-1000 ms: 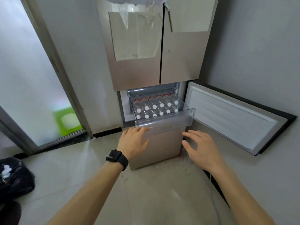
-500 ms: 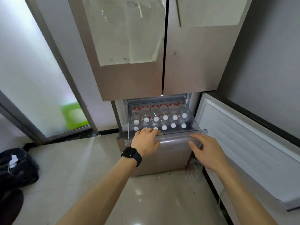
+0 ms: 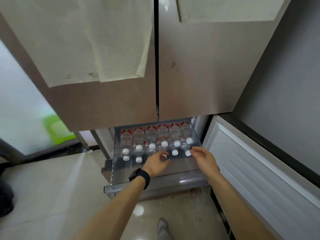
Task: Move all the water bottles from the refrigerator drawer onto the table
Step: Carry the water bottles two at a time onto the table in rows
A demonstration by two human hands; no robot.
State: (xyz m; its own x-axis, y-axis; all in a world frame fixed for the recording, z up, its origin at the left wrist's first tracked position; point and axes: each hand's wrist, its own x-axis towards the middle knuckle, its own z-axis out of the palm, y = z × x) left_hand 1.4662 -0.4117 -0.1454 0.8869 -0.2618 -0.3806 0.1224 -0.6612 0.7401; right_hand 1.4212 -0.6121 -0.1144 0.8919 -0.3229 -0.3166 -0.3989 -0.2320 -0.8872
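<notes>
A: So, gripping anything?
B: Unclear. The left hand [image 3: 156, 163] is blurring; the right hand [image 3: 203, 157] is hovering, uncurled. Those water bottles [image 3: 162, 134] are crowding the drawer's [image 3: 155, 185] back edge; snatching one is risking toppling neighbours.

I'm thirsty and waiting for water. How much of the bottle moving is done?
Done: the drawer is pulled out. In hand: the left hand curls over the front row of water bottles, too blurred to tell a grip; the right hand reaches open toward a cap. Left: nearly everything. Rows of bottles stand in the drawer, none is lifted out, and no table shows.
</notes>
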